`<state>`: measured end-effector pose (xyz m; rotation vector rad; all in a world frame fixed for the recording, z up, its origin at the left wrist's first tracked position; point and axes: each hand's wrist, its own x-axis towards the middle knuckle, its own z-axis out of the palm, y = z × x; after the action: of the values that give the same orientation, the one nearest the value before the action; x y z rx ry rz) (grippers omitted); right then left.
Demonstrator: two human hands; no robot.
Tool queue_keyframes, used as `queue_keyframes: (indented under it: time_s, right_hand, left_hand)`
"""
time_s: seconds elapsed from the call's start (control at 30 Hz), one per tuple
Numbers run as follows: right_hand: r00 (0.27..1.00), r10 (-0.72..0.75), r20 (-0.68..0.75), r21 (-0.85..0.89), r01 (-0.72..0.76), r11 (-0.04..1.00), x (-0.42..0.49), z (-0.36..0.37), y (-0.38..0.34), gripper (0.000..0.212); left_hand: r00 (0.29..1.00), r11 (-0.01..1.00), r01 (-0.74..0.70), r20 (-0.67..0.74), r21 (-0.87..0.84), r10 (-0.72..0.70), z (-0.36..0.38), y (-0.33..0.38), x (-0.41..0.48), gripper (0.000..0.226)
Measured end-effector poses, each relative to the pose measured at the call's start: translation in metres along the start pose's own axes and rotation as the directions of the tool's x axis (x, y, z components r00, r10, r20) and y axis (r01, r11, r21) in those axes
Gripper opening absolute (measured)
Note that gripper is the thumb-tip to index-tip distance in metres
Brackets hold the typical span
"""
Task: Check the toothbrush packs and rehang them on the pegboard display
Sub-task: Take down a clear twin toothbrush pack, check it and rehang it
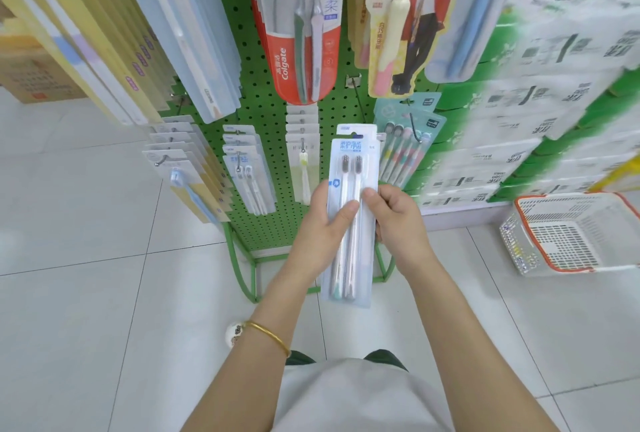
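Observation:
A clear twin toothbrush pack (351,168) with a white and blue card stands upright in front of the green pegboard (273,112). My left hand (323,223) grips its left edge, thumb across the front. My right hand (398,220) holds the right edge, thumb on the front near the brush necks. A second pack seems to lie behind the front one; I cannot tell for sure. A bare metal peg (358,99) sticks out of the board just above the pack's top.
Other toothbrush packs hang around: a red Colgate pack (304,50) above, a multicolour pack (403,154) to the right, white packs (247,171) to the left. A white and orange shopping basket (571,234) sits on the tiled floor at right. Stacked tissue packages (554,85) rise behind it.

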<state>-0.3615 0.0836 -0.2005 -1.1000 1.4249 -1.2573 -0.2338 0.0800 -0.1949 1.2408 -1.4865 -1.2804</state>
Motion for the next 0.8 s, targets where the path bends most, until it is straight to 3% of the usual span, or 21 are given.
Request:
queue_keyframes:
  time_s: [0.13,0.3,0.5,0.67,0.73,0.8]
  right_hand:
    - [0.987,0.004,-0.158,0.060,0.006,0.998,0.007,-0.005,-0.001,0.034]
    - [0.938,-0.008,-0.347,0.108,0.049,0.993,0.012,-0.012,0.000,0.036]
    - [0.867,-0.019,-0.498,0.129,0.096,0.987,0.014,-0.013,-0.002,0.041]
    - [0.820,0.032,-0.572,0.170,0.081,0.982,0.015,-0.008,-0.001,0.034]
    - [0.824,0.051,-0.564,0.192,0.071,0.979,0.014,-0.009,-0.001,0.035]
    - [0.837,0.071,-0.542,0.276,0.098,0.956,0.012,-0.009,-0.002,0.038]
  left_hand:
    - [0.985,0.993,-0.009,0.174,0.114,-0.011,-0.004,0.000,-0.003,0.039]
    - [0.929,0.959,-0.049,0.366,0.278,-0.059,-0.012,-0.002,0.001,0.067]
    - [0.920,0.774,-0.107,0.357,0.624,-0.160,-0.009,-0.001,0.001,0.112]
    - [0.952,0.565,-0.256,0.307,0.785,0.004,-0.001,0.002,-0.002,0.115]
    - [0.950,0.555,-0.262,0.311,0.789,0.006,-0.001,0.001,-0.001,0.109]
    - [0.943,0.614,-0.251,0.332,0.748,-0.019,-0.001,0.002,-0.001,0.102]
